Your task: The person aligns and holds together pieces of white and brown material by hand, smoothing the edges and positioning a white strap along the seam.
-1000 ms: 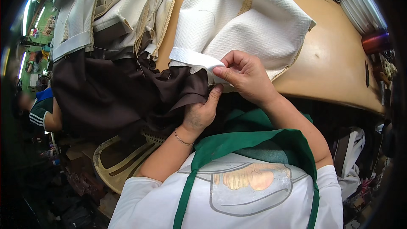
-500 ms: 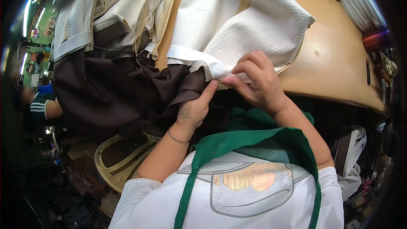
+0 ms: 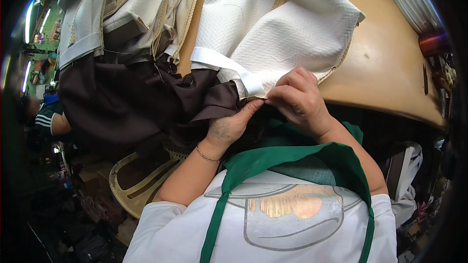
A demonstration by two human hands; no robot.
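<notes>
A white textured fabric piece (image 3: 292,34) with tan overlocked seams lies across the table in front of me. A smooth white strip (image 3: 229,63) runs along its lower left corner, where dark brown cloth (image 3: 112,102) meets it. My left hand (image 3: 226,129) is closed on the fabric's near edge, thumb on top and fingers hidden underneath. Just right of that thumb, my right hand (image 3: 302,100) pinches the same edge between thumb and fingers. Both hands are close together at the table's front edge.
More white and brown sewn pieces (image 3: 131,0) are heaped at the left. The tan table (image 3: 385,63) curves to the right, with a shiny reddish cylinder (image 3: 433,43) by its far edge. A plastic chair (image 3: 122,180) stands below left; another person's sleeve (image 3: 45,121) shows farther left.
My right hand, blurred and slightly raised before, has come down to pinch the edge. My left thumb has shifted right and now lies flatter along the edge.
</notes>
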